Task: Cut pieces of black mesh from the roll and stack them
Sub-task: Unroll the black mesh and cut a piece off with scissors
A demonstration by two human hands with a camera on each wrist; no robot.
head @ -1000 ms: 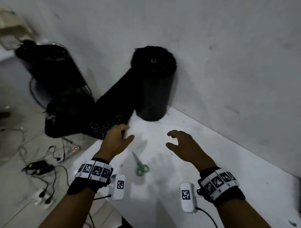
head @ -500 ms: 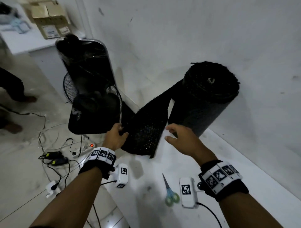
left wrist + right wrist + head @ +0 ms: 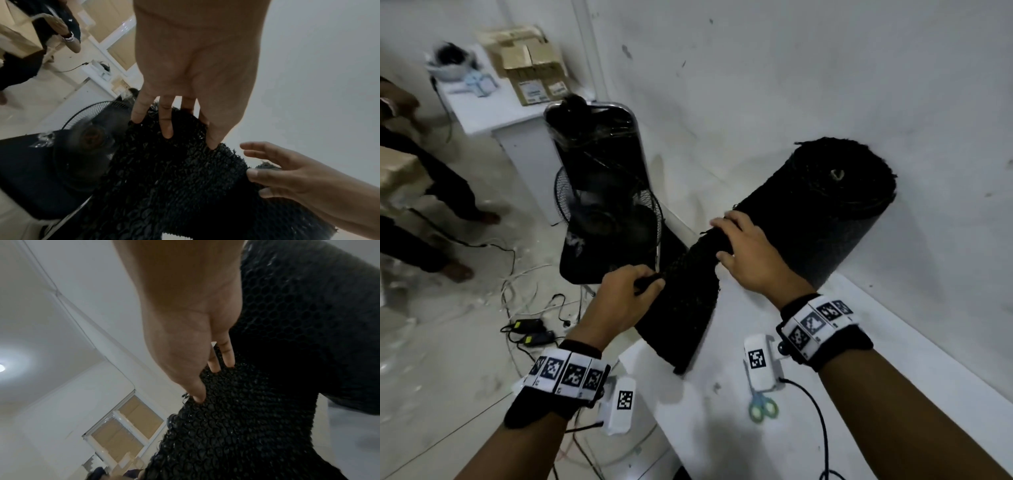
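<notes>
- I see the mesh roll (image 3: 822,212) standing upright on the white tabletop (image 3: 859,394), right against the wall (image 3: 791,85).
- A loose flap of mesh (image 3: 681,308) runs off the roll toward me and hangs down over the tabletop's left edge.
- My left hand (image 3: 619,301) has fingers curled round the flap's left edge, thumb on top; in the left wrist view its fingers (image 3: 166,123) dig into the mesh.
- My right hand (image 3: 750,253) grips the flap's top edge next to the roll, fingers over it, thumb in front; in the right wrist view its fingertips (image 3: 213,366) press the weave.
- Scissors (image 3: 763,407) with green handles lie on the tabletop near my right wrist, apart from the mesh.
- A black fan (image 3: 602,212) stands on the floor left of the tabletop; cables (image 3: 527,308) lie beneath it.
</notes>
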